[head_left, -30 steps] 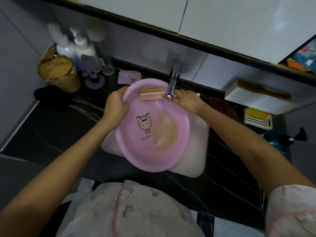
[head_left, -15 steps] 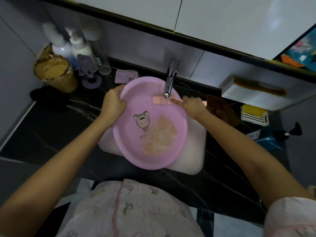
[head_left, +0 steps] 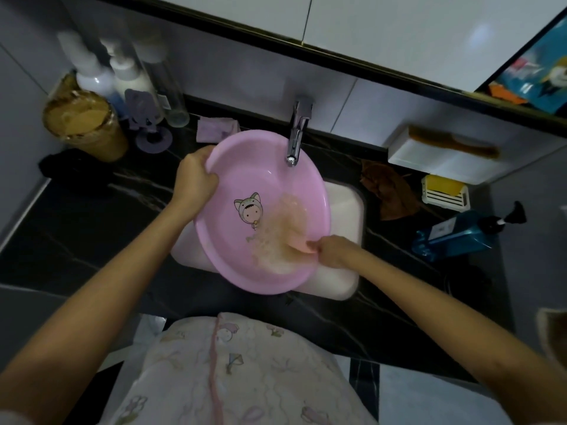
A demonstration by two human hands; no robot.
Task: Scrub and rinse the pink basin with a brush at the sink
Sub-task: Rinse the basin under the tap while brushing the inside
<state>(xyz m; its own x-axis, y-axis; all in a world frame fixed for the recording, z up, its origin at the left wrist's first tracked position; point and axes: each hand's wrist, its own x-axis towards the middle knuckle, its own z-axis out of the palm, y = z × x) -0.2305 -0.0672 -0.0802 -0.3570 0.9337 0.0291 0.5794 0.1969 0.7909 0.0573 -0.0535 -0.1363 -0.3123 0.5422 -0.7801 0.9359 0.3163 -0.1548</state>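
Basin over the sink (under the tap), bottles behind left

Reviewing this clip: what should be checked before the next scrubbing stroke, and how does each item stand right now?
1. Left hand grips the rim of the pink basin: ok.
2. Right hand holds the brush: ok, though the brush is blurred.
3. Basin held over the white sink: ok.
4. Sudsy water pooled in the basin for scrubbing: ok.
5. Faucet running for the rinse: cannot tell, no stream is visible.
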